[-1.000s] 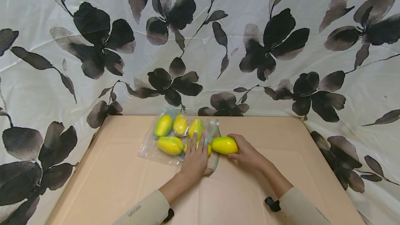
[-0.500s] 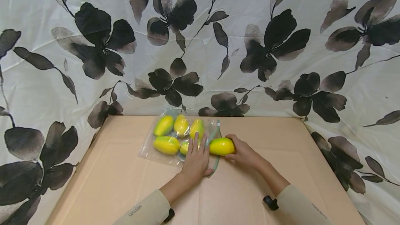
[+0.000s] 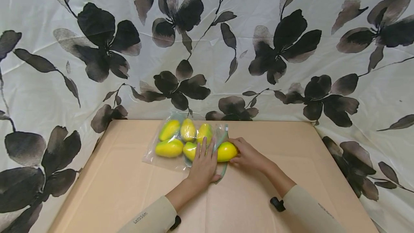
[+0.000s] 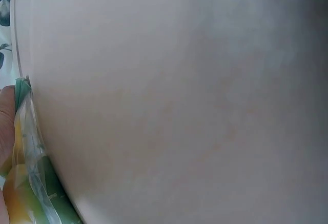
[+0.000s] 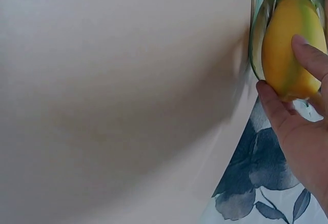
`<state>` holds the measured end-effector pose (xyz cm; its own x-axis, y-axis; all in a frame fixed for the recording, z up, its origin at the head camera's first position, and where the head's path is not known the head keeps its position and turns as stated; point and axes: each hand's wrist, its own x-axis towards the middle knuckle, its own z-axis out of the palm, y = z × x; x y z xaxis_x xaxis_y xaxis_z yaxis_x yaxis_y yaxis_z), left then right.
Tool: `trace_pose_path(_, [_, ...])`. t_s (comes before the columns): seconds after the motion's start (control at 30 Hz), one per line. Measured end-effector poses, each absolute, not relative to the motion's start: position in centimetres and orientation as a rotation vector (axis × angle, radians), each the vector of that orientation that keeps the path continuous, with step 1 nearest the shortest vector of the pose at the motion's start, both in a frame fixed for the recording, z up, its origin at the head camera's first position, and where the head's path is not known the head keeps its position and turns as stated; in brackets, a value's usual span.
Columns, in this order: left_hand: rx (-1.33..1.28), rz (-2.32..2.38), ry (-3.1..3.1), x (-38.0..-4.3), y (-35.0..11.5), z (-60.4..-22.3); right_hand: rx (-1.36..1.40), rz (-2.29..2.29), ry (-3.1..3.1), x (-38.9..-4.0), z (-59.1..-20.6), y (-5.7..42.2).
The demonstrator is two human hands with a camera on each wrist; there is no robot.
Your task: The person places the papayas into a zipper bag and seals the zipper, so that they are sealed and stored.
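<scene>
In the head view, a clear zip bag (image 3: 151, 155) with a green-edged mouth (image 3: 223, 172) lies flat, holding several yellow-green, papaya-like fruits (image 3: 169, 148). My left hand (image 3: 203, 166) rests on the bag near its mouth, fingers extended and partly covering a fruit underneath. Another such fruit (image 3: 228, 151) sits at the mouth, gripped at its outer end by my right hand (image 3: 249, 155). The right wrist view shows this fruit (image 5: 288, 44) inside the opening, with the thumb (image 5: 310, 57) along its side. At the left wrist view's edge, bagged fruit (image 4: 20, 196) shows beside part of the hand.
The bag lies on a tan cardboard-like board (image 3: 278, 136), near its far edge. Beyond and around the board spreads a white cloth with dark printed flowers (image 3: 226, 64).
My right hand has moved left, pushing its fruit from outside the mouth into the bag. Fruits in the front row have shifted left. The left hand has stayed in place.
</scene>
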<state>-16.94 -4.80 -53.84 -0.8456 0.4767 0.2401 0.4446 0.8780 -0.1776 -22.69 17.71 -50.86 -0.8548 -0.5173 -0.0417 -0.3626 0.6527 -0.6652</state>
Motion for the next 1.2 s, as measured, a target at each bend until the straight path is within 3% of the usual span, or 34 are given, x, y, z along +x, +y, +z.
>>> trace_pose_path(1.2, [-0.697,0.179,-2.794,-16.9,-4.6,-53.8,-0.451,-1.198,2.811,-25.3,-52.2,15.1])
